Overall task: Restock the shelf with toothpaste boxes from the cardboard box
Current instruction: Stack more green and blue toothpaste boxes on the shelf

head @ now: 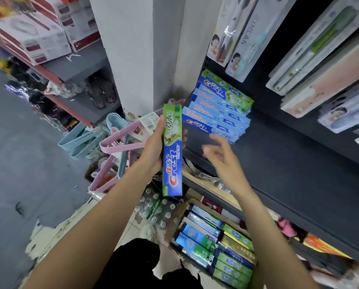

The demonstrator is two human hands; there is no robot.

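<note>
The dark shelf (pixel 278 163) runs ahead of and to the right of both hands, most of its board bare. At its far left end, just beyond the right hand (pixel 220 155), lies a stack of Crest toothpaste boxes (pixel 218 109), blue and green, laid flat and overlapping. Below the right forearm, on the floor, stands the cardboard box (pixel 214 245), open and packed with further toothpaste cartons in rows.

The left hand (pixel 153 147) grips one green-and-blue Crest toothpaste box (pixel 173 151) at about mid-length, thumb on the near long edge, fingers wrapped behind; the box stands roughly upright, just left of the shelf edge. The right hand holds nothing, fingers spread and loosely curved, somewhat blurred, near the held box and the stack.

Judgement: the carton is light, stiff along its length, with thin card walls that would dent under a hard squeeze; its glossy print may slip. Best hold is across the narrow sides near the middle, as now, or at both ends when laying it flat onto the stack.
</note>
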